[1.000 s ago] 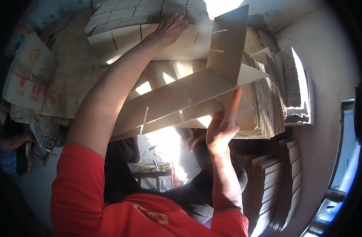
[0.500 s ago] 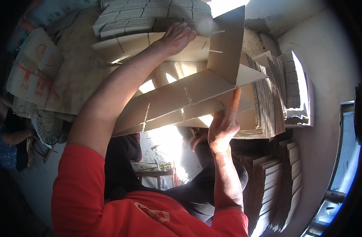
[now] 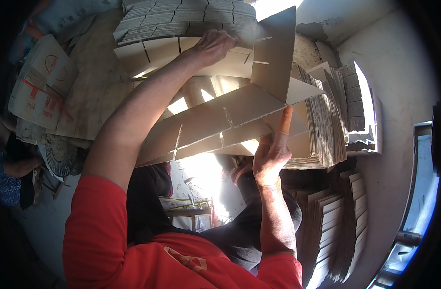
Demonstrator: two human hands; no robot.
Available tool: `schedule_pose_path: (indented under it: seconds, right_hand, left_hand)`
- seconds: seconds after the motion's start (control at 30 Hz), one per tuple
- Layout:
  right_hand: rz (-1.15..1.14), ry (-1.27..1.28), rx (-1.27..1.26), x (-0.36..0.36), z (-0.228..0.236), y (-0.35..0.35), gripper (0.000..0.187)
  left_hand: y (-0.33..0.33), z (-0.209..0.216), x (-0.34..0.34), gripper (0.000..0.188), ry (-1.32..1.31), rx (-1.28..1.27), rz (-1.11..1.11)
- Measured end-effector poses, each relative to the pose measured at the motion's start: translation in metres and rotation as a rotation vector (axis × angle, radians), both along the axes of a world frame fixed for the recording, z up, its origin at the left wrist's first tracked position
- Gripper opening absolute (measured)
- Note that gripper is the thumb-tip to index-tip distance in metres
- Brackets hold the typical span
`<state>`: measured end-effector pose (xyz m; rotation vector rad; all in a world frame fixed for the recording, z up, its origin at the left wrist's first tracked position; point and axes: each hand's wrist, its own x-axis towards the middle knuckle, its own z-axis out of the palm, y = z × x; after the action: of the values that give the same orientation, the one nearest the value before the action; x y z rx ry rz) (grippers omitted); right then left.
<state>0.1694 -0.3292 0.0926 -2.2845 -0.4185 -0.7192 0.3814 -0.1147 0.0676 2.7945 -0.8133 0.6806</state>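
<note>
Sunlit stacks of slotted cardboard strips (image 3: 326, 120) crowd a rough white wall (image 3: 398, 86), with more piles (image 3: 186, 19) at the far edge of the surface. Left hand (image 3: 213, 45) reaches far forward, its fingers curled down onto a long slotted strip (image 3: 182, 50) lying across the pile. Right hand (image 3: 273, 149) presses from below against the interlocked cardboard divider (image 3: 230, 118), forefinger stretched straight up along it, the other fingers folded. One upright divider piece (image 3: 276, 53) stands slotted crosswise into that assembly. Printed cartons (image 3: 37, 91) lie at the left edge.
</note>
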Motion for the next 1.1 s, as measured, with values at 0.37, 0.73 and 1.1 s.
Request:
schedule_pose_path:
  seconds: [0.37,0.73,1.1]
  right_hand:
    - [-0.041,0.090,0.064,0.001,-0.010,0.000,0.066]
    - [-0.138,0.264,-0.066,0.002,-0.022,-0.003,0.063]
    - [-0.116,0.221,0.049,-0.005,-0.012,0.004,0.067]
  left_hand:
    - [-0.020,0.018,-0.035,0.003,-0.015,-0.159,-0.161]
    - [-0.025,0.046,-0.081,0.010,0.288,-0.397,-0.335]
    - [-0.004,0.055,-0.010,0.047,0.210,-0.044,0.192]
